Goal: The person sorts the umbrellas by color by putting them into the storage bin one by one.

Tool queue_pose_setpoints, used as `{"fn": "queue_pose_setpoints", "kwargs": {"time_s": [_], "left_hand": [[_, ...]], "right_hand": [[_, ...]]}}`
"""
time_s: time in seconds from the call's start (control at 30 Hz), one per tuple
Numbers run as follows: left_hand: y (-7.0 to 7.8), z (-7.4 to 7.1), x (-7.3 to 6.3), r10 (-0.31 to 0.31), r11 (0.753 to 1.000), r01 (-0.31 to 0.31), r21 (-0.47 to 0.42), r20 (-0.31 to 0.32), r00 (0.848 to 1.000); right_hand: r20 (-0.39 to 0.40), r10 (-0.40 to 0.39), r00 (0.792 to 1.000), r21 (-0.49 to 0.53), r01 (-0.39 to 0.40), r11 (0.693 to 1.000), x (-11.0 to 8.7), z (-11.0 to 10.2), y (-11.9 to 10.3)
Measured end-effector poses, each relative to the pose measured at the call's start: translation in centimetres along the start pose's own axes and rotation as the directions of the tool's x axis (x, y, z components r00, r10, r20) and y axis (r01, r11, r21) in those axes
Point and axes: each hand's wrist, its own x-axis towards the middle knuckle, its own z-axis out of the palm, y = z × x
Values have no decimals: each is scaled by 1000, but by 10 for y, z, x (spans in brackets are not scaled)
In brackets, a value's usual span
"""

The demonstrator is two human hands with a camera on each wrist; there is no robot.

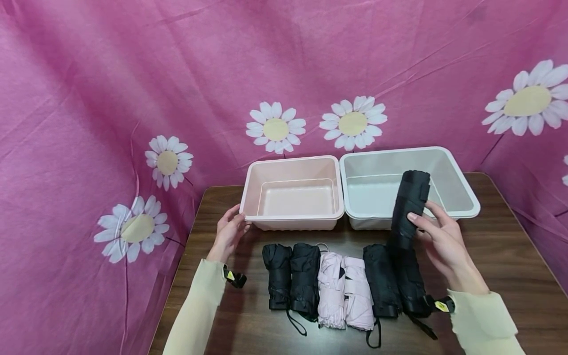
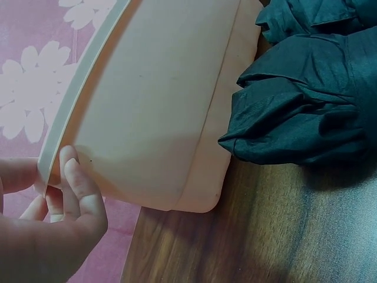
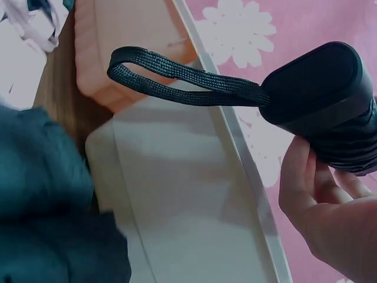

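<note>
Your cream-coloured fabric sleeves (image 1: 195, 310) come in lowest and closest, and just beyond them six folded umbrellas lie side by side on the dark brown wood-grain table (image 1: 510, 256): two black ones on the left (image 1: 305, 276), two pale pink ones in the middle (image 1: 357, 296), two black ones on the right (image 1: 381, 281).

Your right hand (image 1: 445, 246) grips a seventh, a compact black fabric umbrella (image 1: 409, 197), your thumb lying over it and your fingers wrapped beneath. It extends to the left of your palm, raised above the right end of the row, its long axis running mostly away from you. The far end overlaps the greyish-white rectangular plastic bin (image 1: 370, 224), which your right hand is much nearer to than your left. In the right wrist view, the flat black handle end (image 3: 312, 76), with its woven black strap loop (image 3: 238, 92), is the end toward you.

Your left hand (image 1: 229, 234) pinches the near left corner of the pale pink rectangular plastic bin (image 1: 293, 225), thumb and fingers on either side of the rim. The bins stand side by side before the pink daisy-print cloth (image 1: 111, 98).
</note>
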Motion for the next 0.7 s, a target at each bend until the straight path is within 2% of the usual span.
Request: {"fn": "queue_pose_setpoints", "kwargs": {"time_s": [0.17,0.4,0.57,0.7], "left_hand": [[-2,-1,1,6,1000,-6,10,-3,1000],[-2,-1,0,-2,1000,3,20,-13,1000],[-2,-1,1,-5,999,5,36,-15,1000],[-2,-2,1,-2,999,3,36,-12,1000]], "right_hand": [[23,33,999,4,-33,999,15,12,2],[49,23,999,28,-24,999,37,31,6],[70,49,996,-53,-45,998,51,45,8],[43,88,995,-109,-83,991,65,58,9]]}}
